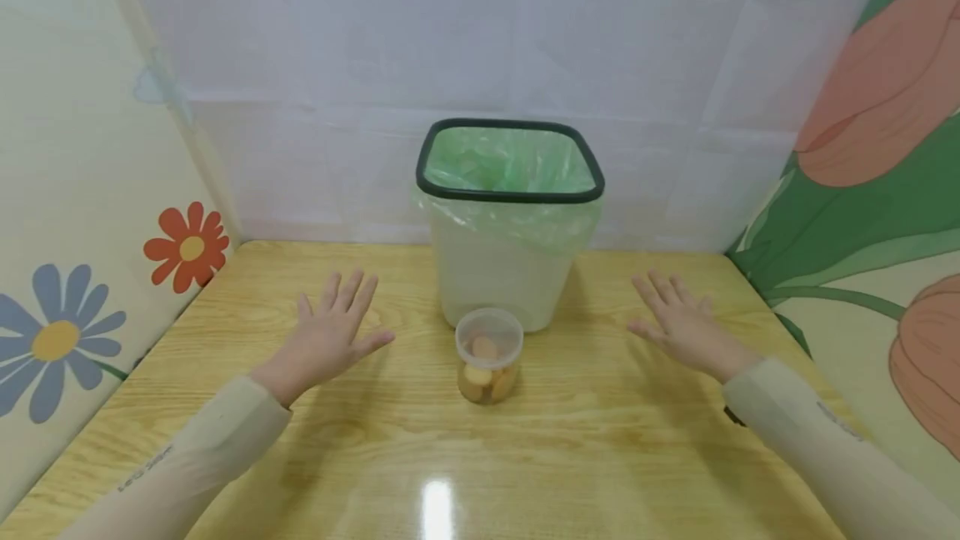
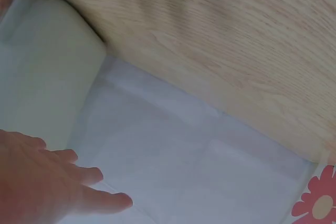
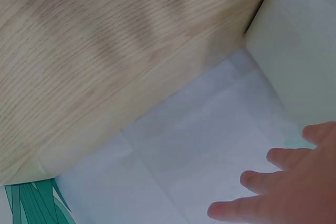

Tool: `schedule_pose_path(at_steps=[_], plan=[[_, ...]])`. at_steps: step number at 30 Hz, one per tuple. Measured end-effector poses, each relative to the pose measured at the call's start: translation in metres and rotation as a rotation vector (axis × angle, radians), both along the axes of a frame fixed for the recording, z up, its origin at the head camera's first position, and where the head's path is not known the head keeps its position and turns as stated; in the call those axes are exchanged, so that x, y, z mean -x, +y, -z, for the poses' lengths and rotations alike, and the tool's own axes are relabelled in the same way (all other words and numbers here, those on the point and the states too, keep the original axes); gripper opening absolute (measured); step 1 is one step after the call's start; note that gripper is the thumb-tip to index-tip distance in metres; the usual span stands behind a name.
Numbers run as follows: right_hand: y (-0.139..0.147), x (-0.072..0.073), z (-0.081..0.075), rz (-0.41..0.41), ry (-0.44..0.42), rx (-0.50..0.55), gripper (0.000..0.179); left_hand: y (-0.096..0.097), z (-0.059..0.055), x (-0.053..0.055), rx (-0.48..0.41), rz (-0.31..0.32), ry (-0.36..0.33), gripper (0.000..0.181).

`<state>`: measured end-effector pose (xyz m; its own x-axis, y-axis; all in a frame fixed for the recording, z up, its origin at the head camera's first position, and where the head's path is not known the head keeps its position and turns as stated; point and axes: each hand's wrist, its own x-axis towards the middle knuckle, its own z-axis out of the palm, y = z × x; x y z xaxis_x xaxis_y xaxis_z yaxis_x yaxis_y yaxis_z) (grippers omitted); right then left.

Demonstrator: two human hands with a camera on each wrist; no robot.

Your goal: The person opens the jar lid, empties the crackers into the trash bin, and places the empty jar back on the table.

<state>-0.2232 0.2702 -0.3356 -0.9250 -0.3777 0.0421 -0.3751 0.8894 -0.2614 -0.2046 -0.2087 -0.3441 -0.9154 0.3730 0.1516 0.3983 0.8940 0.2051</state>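
My left hand (image 1: 327,342) hovers over the left of the table with its fingers spread and holds nothing. On the right, my other hand (image 1: 684,325) is likewise spread and holds nothing. Between them stands a clear plastic tub (image 1: 489,357), upright, with several tan and yellowish rounded pieces (image 1: 480,375) inside; their kind is hard to tell. Just behind the tub is a white trash bin (image 1: 502,273) with a black rim (image 1: 510,197) and a green bag (image 1: 517,158) lining it. Both wrist views show outstretched fingers near the bin's side (image 2: 47,72).
The wood-grain table (image 1: 420,457) runs back to a white cloth wall (image 1: 337,40). A panel with painted flowers (image 1: 191,248) borders the left side, and one with large tulips (image 1: 885,90) borders the right.
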Motion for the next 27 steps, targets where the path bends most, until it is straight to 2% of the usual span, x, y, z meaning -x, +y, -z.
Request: schedule_pose_path(at_steps=[7,12,19,27], plan=[[-0.006,-0.003,0.004,-0.021,0.002,-0.007,0.077,0.004,0.007,-0.006,0.038,0.04,-0.016,0.083],[-0.01,-0.004,0.009,-0.032,0.011,-0.006,0.073,0.01,0.01,-0.01,0.027,0.089,-0.037,0.083],[-0.019,-0.008,0.011,-0.075,0.062,0.009,0.07,0.016,0.015,-0.014,-0.057,0.118,-0.084,0.081],[-0.027,-0.01,0.014,-0.123,0.113,0.024,0.066,0.02,0.024,-0.015,-0.096,0.133,-0.086,0.079]])
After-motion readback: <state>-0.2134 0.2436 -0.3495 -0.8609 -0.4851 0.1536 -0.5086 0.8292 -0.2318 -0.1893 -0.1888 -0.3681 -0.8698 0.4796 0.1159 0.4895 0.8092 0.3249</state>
